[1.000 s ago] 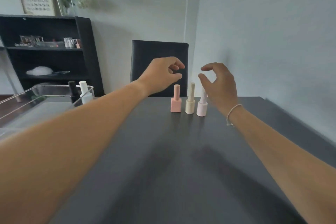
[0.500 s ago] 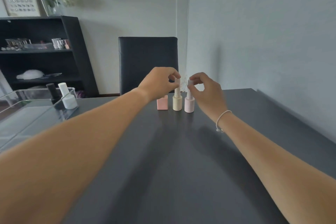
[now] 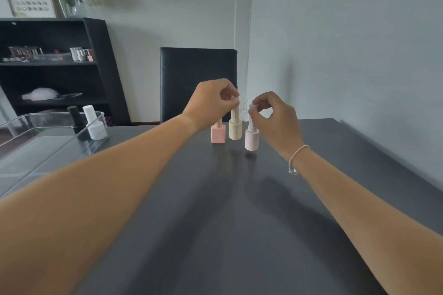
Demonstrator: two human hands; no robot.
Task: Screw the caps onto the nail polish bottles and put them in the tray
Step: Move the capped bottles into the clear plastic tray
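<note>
Tray (image 3: pixel 94 147) holds black bottle (image 3: pixel 76 118) beside white bottle (image 3: pixel 94 123).

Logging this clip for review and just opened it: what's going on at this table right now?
A person is handling nail polish bottles on a dark table. The left hand pinches the cap of the cream bottle, which stands on the table. The right hand pinches the cap of the pale pink bottle, lifted just clear of the surface. A square pink bottle stands untouched. A black bottle and a white bottle already sit in the clear tray.
</note>
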